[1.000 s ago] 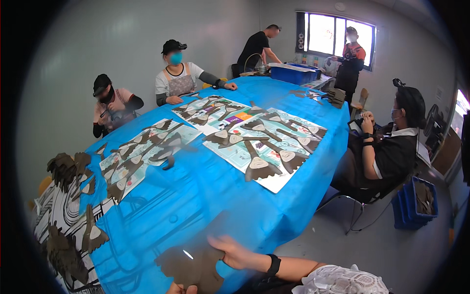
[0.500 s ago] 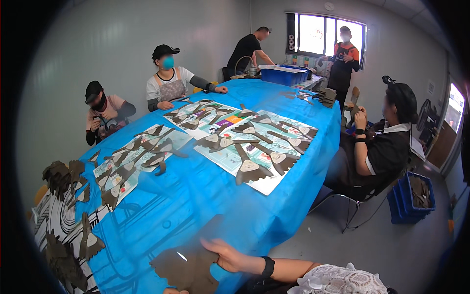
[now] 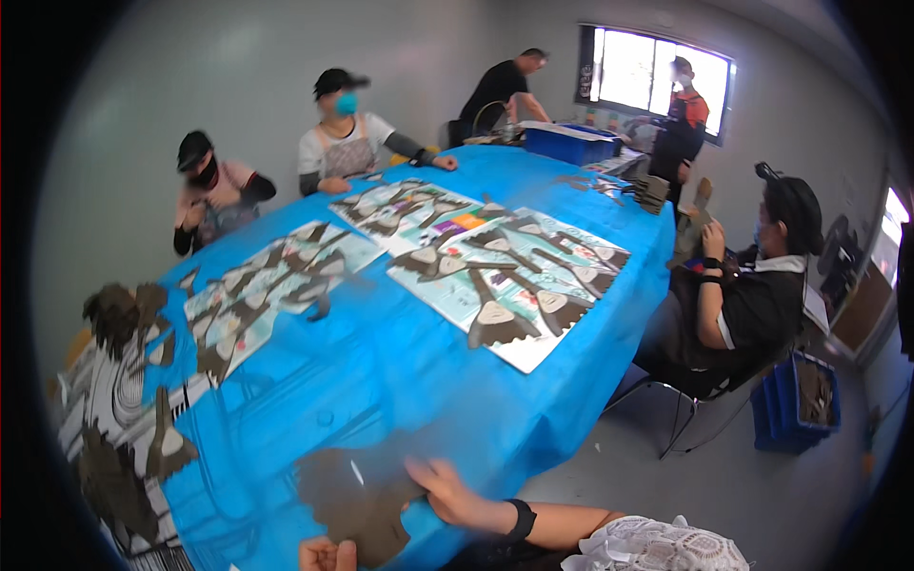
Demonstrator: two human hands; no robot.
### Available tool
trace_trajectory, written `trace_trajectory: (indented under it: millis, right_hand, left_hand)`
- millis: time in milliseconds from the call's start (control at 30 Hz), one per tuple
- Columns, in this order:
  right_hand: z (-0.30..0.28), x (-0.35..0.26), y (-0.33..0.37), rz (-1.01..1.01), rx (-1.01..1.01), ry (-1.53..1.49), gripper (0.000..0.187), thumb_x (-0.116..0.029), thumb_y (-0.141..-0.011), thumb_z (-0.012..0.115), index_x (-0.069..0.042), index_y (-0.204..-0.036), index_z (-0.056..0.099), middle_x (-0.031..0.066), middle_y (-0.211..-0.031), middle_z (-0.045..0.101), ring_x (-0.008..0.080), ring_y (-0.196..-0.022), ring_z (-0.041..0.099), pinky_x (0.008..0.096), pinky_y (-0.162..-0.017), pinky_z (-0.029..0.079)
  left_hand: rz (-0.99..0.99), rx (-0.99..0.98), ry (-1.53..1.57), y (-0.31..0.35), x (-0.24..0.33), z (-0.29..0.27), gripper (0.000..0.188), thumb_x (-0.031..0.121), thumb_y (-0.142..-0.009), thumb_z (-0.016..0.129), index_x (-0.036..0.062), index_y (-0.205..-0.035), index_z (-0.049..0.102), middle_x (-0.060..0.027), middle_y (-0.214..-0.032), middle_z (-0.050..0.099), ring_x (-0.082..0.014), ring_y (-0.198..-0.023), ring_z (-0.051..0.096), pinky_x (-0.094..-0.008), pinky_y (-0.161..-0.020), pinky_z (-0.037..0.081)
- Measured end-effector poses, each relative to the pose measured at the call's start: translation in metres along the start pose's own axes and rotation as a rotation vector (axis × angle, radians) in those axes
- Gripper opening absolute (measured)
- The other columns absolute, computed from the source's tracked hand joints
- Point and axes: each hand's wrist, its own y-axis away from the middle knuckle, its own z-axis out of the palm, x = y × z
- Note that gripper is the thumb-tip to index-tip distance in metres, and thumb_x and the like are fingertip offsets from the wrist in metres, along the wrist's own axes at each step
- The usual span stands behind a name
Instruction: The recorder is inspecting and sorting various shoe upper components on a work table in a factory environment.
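A flat dark grey-brown piece (image 3: 354, 500) with a wavy edge and a small bright slit-like mark is held at the near edge of the table. My left hand (image 3: 327, 554), partly cut off by the lower edge, pinches its near rim between thumb and fingers. At its right side is my right hand (image 3: 462, 497), fingers closed on the edge and slightly blurred; a black band circles that wrist. The upper part of the piece is smeared. To the left lies a similar piece with a pale patch (image 3: 171, 443), beside a dark stack (image 3: 116, 485).
The table has a blue cover (image 3: 286, 419). White printed sheets (image 3: 519, 357) carry several scalloped dark pieces. Another dark pile (image 3: 114, 314) lies at left. A seated person (image 3: 752, 285) works at right near blue crates (image 3: 795, 404); several others stand or sit beyond.
The view has shifted, so the far scene sits further right. My left hand has come more into view at the piece's near rim. The piece remains between my hands.
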Motion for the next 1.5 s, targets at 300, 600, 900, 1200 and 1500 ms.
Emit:
trace_trajectory:
  millis: [300,600,900,1200,1500]
  right_hand:
    - [0.001,-0.005,0.009,-0.125,-0.086,0.193,0.044,-0.036,-0.103,0.041,0.005,-0.114,0.053,0.0172,-0.097,0.065,0.0263,-0.075,0.066,0.0359,-0.058,0.052]
    - [0.015,-0.005,0.006,-0.25,-0.063,0.311,0.045,-0.036,-0.103,0.04,0.004,-0.12,0.05,0.0166,-0.102,0.063,0.0245,-0.076,0.064,0.034,-0.06,0.053]
    - [0.0,-0.004,0.009,-0.276,0.012,0.241,0.038,-0.032,-0.101,0.048,0.0,-0.12,0.054,0.0101,-0.121,0.058,0.0226,-0.113,0.055,0.0389,-0.098,0.042]
    - [0.001,-0.002,0.009,-0.28,0.002,0.263,0.037,-0.031,-0.1,0.05,-0.001,-0.121,0.054,0.0101,-0.118,0.059,0.0211,-0.111,0.057,0.0371,-0.097,0.042]
    - [0.007,-0.007,0.01,-0.228,0.007,0.201,0.036,-0.031,-0.099,0.052,-0.001,-0.118,0.055,0.01,-0.121,0.058,0.0216,-0.113,0.056,0.0373,-0.096,0.043]
  left_hand:
    - [-0.036,0.17,0.162,0.013,-0.001,0.0,0.016,-0.009,-0.08,0.071,-0.0033,-0.092,0.062,-0.0042,-0.081,0.065,-0.0057,-0.072,0.058,-0.0194,-0.063,0.045]
    - [0.069,0.107,0.091,0.007,-0.003,0.0,0.015,-0.003,-0.085,0.071,-0.0062,-0.097,0.063,-0.0105,-0.087,0.07,-0.009,-0.074,0.065,-0.0213,-0.062,0.052]
    - [0.368,0.127,-0.288,0.009,0.0,-0.005,0.015,0.009,-0.087,0.071,-0.0035,-0.081,0.065,-0.0022,-0.061,0.059,-0.0026,-0.054,0.047,-0.0209,-0.046,0.036]
    - [0.26,0.036,-0.53,0.011,0.001,-0.014,0.007,0.015,-0.087,0.062,0.008,-0.088,0.064,-0.0056,-0.078,0.064,-0.0232,-0.059,0.061,-0.0321,-0.049,0.048]
    - [0.188,0.04,-0.126,0.009,0.001,-0.001,0.014,0.009,-0.094,0.063,-0.0043,-0.092,0.064,0.0017,-0.07,0.059,-0.0004,-0.065,0.049,-0.0188,-0.051,0.038]
